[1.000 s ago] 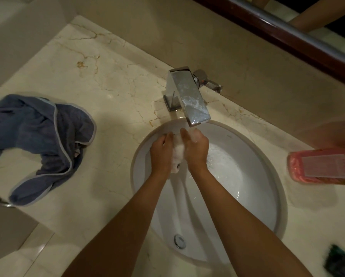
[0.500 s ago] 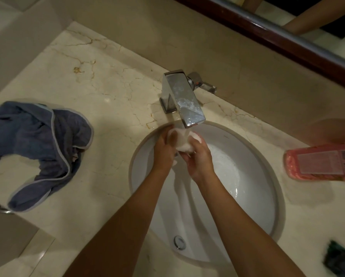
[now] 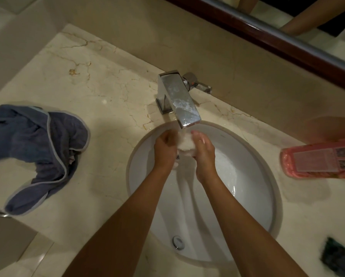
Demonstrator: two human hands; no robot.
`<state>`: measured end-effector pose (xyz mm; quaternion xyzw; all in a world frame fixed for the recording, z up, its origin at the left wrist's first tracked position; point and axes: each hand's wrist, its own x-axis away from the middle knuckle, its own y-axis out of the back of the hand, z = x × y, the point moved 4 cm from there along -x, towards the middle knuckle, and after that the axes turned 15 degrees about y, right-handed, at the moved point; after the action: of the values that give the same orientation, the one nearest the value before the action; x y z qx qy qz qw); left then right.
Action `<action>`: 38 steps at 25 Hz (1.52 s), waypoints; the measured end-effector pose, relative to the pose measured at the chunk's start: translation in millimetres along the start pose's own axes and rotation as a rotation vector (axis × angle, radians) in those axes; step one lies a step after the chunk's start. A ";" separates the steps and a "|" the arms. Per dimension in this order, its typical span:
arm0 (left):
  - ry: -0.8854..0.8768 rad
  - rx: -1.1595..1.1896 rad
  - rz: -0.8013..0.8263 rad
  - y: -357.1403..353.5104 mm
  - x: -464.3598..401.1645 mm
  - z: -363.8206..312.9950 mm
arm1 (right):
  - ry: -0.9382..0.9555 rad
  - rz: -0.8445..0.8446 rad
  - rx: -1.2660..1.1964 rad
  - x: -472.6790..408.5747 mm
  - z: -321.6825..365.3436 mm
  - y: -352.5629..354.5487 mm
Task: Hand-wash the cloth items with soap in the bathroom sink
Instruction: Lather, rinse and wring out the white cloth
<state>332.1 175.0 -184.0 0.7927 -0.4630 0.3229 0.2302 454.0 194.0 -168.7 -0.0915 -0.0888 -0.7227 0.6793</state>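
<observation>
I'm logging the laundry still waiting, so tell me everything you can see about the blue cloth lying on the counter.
The blue cloth is a soft, towel-like piece in dusty grey-blue, edged with a paler grey binding. It lies crumpled and folded over itself on the marble counter, left of the sink, with one end trailing toward the counter's front edge. Its far left part runs out of frame. Neither hand touches it. Whether it is wet cannot be told.

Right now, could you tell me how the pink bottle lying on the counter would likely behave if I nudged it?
The pink bottle lies on its side on the marble counter, so it can't tip; it would probably slide or rock instead. It looks full of liquid, so likely heavy for its size. The polished stone may let it skid easily.
</observation>
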 end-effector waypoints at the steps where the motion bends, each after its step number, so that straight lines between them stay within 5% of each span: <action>1: 0.043 0.006 -0.002 -0.3 0.9 -0.2 | 0.012 0.061 -0.050 1.0 -2.4 2.6; 4: 0.052 -0.007 -0.015 1.2 -0.1 -4.6 | 0.056 0.170 -0.095 2.9 -7.2 9.9; 7: -0.030 -0.078 -0.042 5.0 0.1 0.1 | 0.049 0.085 0.024 -1.2 -9.0 7.1; 12: -0.126 -0.091 0.091 2.6 7.2 10.7 | -0.187 -0.173 -0.046 -11.8 -16.3 -0.1; 15: -0.098 -0.076 0.137 0.8 8.1 10.9 | -0.344 -0.165 -0.187 -4.6 -17.5 -1.9; 20: 0.097 0.111 0.024 3.7 3.6 0.6 | -0.063 0.097 -0.133 4.4 -13.8 4.6; 25: 0.135 0.154 0.000 4.4 -1.6 4.8 | -0.109 0.033 -0.378 4.1 -17.9 0.2; 29: 0.065 -0.029 -0.137 9.4 7.9 -0.7 | -0.168 -0.140 -0.455 5.2 -20.8 -8.9; 34: -0.137 0.140 0.051 15.3 17.7 17.2 | -0.254 -0.352 -0.399 -1.1 -15.2 -18.6; 38: -0.228 0.125 0.062 18.1 21.9 16.7 | -0.271 -0.313 -0.275 -3.4 -11.3 -26.9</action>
<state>329.1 142.6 -178.4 0.8225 -0.4892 0.2659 0.1163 427.3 196.0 -180.5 -0.2641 -0.0930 -0.8055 0.5223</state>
